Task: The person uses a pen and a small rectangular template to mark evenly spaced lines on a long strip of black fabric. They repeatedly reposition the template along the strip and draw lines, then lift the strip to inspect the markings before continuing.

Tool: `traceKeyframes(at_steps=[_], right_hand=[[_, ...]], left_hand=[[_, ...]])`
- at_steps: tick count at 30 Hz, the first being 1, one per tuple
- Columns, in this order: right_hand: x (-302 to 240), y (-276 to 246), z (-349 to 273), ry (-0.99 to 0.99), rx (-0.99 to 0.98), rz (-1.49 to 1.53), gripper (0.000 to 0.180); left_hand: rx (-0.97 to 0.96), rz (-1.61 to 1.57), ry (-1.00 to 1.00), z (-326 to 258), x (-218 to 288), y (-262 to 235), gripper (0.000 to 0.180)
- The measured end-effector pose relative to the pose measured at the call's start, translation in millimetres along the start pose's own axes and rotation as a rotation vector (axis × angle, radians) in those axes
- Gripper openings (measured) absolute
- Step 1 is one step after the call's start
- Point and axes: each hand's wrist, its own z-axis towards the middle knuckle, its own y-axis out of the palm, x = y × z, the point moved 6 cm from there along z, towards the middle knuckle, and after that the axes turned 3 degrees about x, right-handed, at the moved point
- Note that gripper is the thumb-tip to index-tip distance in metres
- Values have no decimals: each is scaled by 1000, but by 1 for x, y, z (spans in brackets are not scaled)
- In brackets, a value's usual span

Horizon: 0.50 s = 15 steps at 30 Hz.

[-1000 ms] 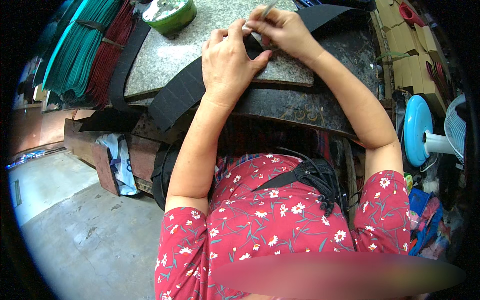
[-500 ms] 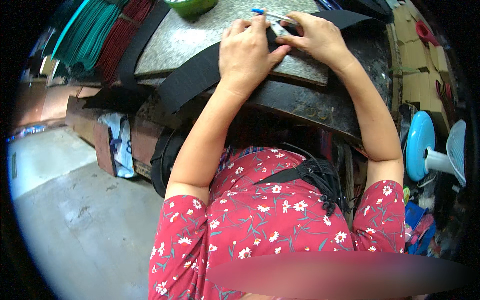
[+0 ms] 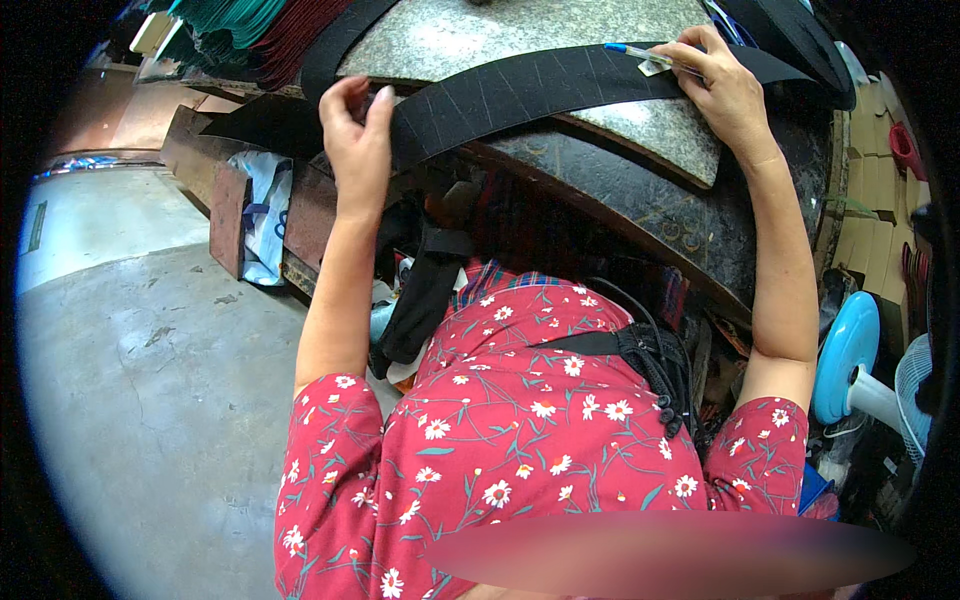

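Note:
A long black strip (image 3: pixel 520 95) of cloth-like material curves across the speckled stone slab (image 3: pixel 460 35). Thin pale lines cross it at intervals. My left hand (image 3: pixel 355 150) is beside the strip's left end, its fingers loosely curled and the thumb apart from them. No object shows in it. Over the right part of the strip, my right hand (image 3: pixel 722 90) grips a pale pen (image 3: pixel 660 55) with a blue end pointing left. A small whitish piece (image 3: pixel 652 68) sits under the pen by the fingertips; its kind is unclear.
Stacks of green sheets (image 3: pixel 225 30) and dark red sheets (image 3: pixel 295 45) stand at far left. More black strip (image 3: pixel 800 45) is looped at the upper right. A blue-and-white fan (image 3: pixel 848 355) stands at right, below tan stacked pieces (image 3: pixel 870 190). A wooden box (image 3: pixel 225 215) is at left.
My hands have moved apart, the left one leftward off the strip's middle and the right one rightward with the pen. More of the lined strip shows. The view has shifted too.

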Motion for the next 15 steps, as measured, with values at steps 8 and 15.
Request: traceKeyframes(at_steps=[8,15], right_hand=[[24,3,5,13,-33,477,25],[21,-2,4,144,-30,387,27]], left_hand=[[-211,-248,-466,-58,-66,-4,48],[-292,-313,-467,-55,-74,-3,49]])
